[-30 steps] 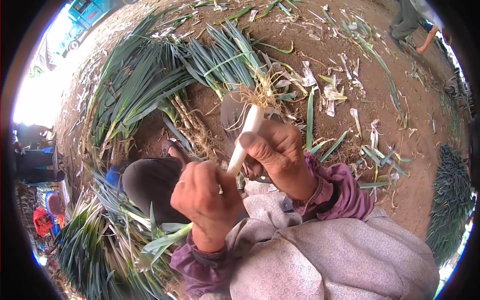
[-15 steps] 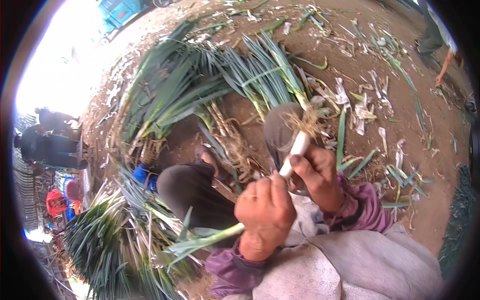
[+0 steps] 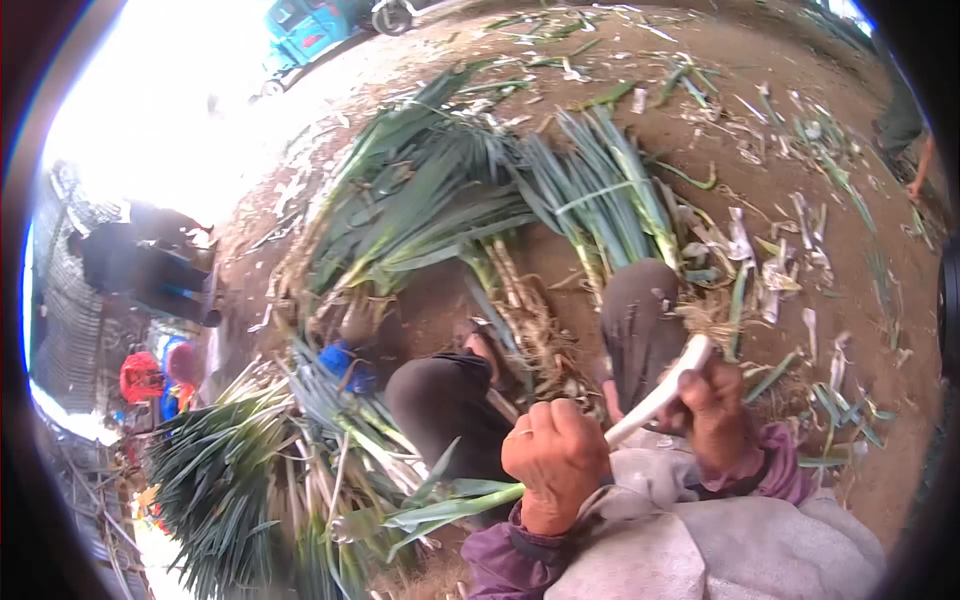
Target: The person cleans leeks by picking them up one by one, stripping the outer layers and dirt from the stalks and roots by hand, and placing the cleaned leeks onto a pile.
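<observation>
A leek slants across my lap, its roots up at the right and its green leaves out at the lower left. My left hand is wrapped round its leafy side. Near the root end, the fingers of my right hand close on the white stalk. The white part between the two hands is bare. Both of my knees show just beyond, with leeks on the soil around them.
A big pile of leeks lies at the lower left, and more leeks are spread ahead. Peeled scraps litter the right. A blue vehicle stands far off. Part of another person shows at the right edge.
The view has swung left, so the scene sits further right. My hands have moved apart along the leek, baring more white stalk between them.
</observation>
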`<state>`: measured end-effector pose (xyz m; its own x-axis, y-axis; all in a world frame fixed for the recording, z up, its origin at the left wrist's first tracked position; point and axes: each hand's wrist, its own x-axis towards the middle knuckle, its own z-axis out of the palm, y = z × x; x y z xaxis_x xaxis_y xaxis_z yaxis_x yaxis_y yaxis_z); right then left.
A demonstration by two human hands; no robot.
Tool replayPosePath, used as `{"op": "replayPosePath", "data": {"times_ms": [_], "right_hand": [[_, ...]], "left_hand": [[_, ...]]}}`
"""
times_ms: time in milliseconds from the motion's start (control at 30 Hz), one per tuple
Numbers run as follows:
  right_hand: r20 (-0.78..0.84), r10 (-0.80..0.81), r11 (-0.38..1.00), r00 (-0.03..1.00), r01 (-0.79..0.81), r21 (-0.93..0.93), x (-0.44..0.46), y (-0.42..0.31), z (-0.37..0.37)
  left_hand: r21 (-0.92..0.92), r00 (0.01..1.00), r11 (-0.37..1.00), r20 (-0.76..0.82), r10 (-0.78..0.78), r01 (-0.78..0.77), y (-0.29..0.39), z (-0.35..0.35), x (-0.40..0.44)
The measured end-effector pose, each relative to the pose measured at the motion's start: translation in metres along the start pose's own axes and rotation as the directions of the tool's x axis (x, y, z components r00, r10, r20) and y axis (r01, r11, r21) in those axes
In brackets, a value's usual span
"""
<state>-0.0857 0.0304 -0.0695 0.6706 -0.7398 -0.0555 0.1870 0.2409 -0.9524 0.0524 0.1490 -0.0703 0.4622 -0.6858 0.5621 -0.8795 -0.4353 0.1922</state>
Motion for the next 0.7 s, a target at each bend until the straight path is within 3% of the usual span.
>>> {"op": "replayPosePath", "data": {"times_ms": [133,267,333,400,467,500,600,633,700], "right_hand": [[-0.016,-0.134,0.99,0.991,0.134,-0.033,0.002,0.011,0.0],[0.005,-0.119,0.993,0.993,0.118,0.013,0.005,0.004,0.013],[0.008,-0.143,0.989,0.99,0.143,0.027,0.005,0.0,0.016],[-0.086,-0.132,0.99,0.988,0.136,0.047,0.006,0.001,0.016],[-0.264,-0.069,0.992,0.962,0.093,0.082,0.007,0.005,0.012],[-0.128,-0.119,0.986,0.985,0.133,0.104,0.014,0.006,-0.008],[-0.161,-0.042,0.95,0.986,0.09,0.3,0.031,0.004,-0.021],[-0.105,0.021,0.916,0.994,0.023,0.401,0.036,0.008,-0.032],[-0.077,0.002,0.886,0.997,0.034,0.462,0.044,0.015,-0.034]], "left_hand": [[0.126,0.98,0.977,-0.124,-0.156,0.172,-0.03,-0.011,-0.007],[-0.228,0.998,0.973,-0.042,-0.052,0.041,0.003,-0.021,-0.011],[-0.356,0.984,0.932,0.176,-0.008,0.071,0.023,-0.017,-0.023],[-0.427,0.974,0.903,0.222,0.047,0.054,0.026,0.005,-0.04],[-0.37,0.978,0.929,0.198,0.068,0.01,0.024,0.0,-0.043],[-0.342,0.978,0.94,0.192,0.076,-0.006,0.023,-0.006,-0.043],[-0.112,0.971,0.992,0.225,0.076,-0.051,0.011,-0.021,-0.053],[-0.056,0.982,0.998,0.184,0.048,-0.038,0.004,-0.019,-0.064],[0.189,0.985,0.982,0.172,-0.034,0.001,-0.013,-0.034,-0.082]]}}
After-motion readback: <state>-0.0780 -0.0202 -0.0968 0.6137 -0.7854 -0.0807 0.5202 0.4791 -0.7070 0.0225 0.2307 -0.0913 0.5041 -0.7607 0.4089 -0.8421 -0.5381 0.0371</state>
